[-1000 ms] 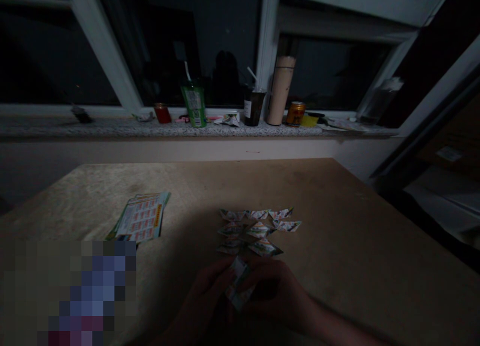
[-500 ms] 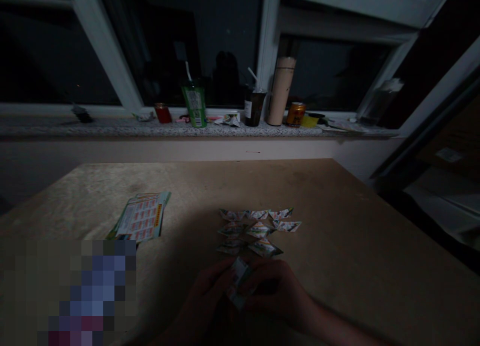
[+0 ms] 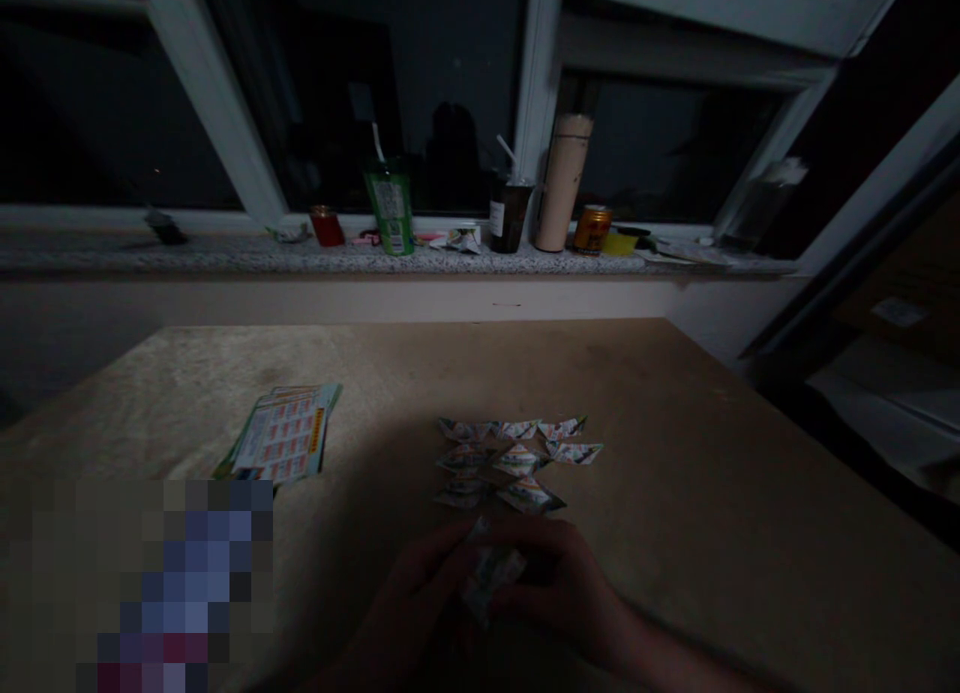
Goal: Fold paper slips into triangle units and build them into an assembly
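Note:
Between my two hands, low in the head view, is a small piece of folded printed paper [image 3: 491,578]. My left hand [image 3: 420,583] grips its left side, fingers closed. Curved round from the right, my right hand [image 3: 566,583] pinches the paper's right part between thumb and fingers. Deep shadow hides some of the fingertips. Just beyond my hands, several folded paper boats [image 3: 520,460] lie in rough rows on the brown table [image 3: 675,533]. A stack of printed sheets [image 3: 289,433] rests on the table to the left.
A blurred-out patch [image 3: 135,583] covers the lower left. Behind the table, a stone windowsill [image 3: 255,258] carries a green cup [image 3: 391,208], a dark drink cup [image 3: 508,213], a tall pink flask [image 3: 562,183], a gold can [image 3: 592,230] and a red jar [image 3: 327,226].
The paper between my hands has changed shape, with a flap now sticking out to the right. My right fingers have shifted over its top. The boats and the stack stay put.

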The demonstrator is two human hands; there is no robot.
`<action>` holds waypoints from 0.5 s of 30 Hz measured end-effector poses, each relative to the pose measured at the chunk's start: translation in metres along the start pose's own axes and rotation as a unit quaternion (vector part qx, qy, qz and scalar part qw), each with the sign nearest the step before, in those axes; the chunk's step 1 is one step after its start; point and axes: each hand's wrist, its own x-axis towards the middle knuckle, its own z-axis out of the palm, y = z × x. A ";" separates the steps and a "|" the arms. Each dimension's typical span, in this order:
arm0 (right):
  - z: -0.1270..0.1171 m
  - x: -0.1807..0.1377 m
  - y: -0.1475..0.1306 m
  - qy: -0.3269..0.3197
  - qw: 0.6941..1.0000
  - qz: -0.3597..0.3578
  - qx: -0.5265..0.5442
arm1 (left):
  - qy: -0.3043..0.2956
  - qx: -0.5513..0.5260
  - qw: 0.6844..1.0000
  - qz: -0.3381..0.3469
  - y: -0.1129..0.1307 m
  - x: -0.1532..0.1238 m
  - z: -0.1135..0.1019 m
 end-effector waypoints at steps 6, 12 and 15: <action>0.002 -0.004 0.000 0.024 0.999 -0.007 -0.027 | -0.017 -0.007 1.000 -0.006 -0.002 0.000 0.000; 0.000 -0.004 -0.002 0.019 0.994 -0.014 -0.111 | -0.018 0.004 1.000 -0.005 0.001 -0.002 0.001; 0.000 -0.003 -0.001 0.028 0.993 -0.003 -0.116 | -0.029 0.007 1.000 -0.001 0.003 -0.003 0.003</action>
